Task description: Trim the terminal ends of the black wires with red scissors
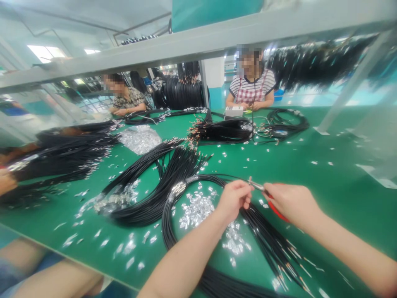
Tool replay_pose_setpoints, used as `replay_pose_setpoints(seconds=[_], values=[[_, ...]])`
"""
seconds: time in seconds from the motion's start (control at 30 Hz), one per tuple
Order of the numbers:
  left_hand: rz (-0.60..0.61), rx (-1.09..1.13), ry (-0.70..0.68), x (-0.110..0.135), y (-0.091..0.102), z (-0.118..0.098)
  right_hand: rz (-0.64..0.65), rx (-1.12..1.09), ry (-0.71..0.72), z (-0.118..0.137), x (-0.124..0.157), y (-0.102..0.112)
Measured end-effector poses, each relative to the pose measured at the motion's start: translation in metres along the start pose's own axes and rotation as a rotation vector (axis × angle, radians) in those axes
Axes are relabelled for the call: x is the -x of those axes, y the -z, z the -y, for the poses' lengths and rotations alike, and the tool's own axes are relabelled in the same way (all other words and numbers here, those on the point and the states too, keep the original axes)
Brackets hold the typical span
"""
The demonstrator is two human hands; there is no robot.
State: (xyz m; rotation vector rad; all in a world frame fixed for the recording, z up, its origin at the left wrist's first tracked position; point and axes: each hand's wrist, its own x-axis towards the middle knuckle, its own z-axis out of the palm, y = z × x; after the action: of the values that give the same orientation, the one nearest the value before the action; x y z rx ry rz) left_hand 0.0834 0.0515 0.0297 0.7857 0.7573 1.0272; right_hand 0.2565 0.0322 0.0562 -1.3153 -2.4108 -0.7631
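Observation:
My left hand point(236, 198) is closed, its fingers pinching the end of a black cable point(226, 176) above the green table. Gripped in my right hand point(290, 200) are red-handled pliers point(258, 185), whose metal jaws meet the cable end just beyond my left fingertips. Whether the jaws are fully closed is too small to tell. A coil of black cables point(166, 219) lies below my left hand, with its bare copper ends point(288, 265) fanned out at lower right. Inside the coil is a pile of small silvery foil pieces point(197, 209).
To the left lie another cable bundle point(139, 215) and a clear bag of silvery pieces point(141, 138). More bundles point(223, 130) rest toward the back. Two people sit across the table point(341, 165); another person's hand point(6, 182) shows at far left. A grey shelf beam point(139, 54) crosses overhead.

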Motion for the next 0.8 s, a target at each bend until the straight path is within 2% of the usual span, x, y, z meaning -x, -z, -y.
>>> replay_pose_setpoints(seconds=[0.1,0.17,0.33,0.43,0.8], values=[[0.015,0.045,0.01,0.001,-0.001,-0.002,-0.017,-0.113,-0.057,-0.005,0.001,-0.003],[-0.028,0.044,0.007,0.001,-0.002,-0.003,-0.055,-0.113,-0.074,-0.006,0.0,-0.001],[-0.17,0.011,-0.052,0.001,-0.005,-0.003,-0.124,0.027,0.037,0.0,-0.01,0.009],[-0.2,-0.017,-0.088,0.0,-0.004,-0.002,-0.13,0.071,0.071,0.005,-0.014,0.012],[-0.238,-0.152,-0.193,0.002,-0.005,0.002,-0.072,0.138,0.042,0.009,-0.009,0.008]])
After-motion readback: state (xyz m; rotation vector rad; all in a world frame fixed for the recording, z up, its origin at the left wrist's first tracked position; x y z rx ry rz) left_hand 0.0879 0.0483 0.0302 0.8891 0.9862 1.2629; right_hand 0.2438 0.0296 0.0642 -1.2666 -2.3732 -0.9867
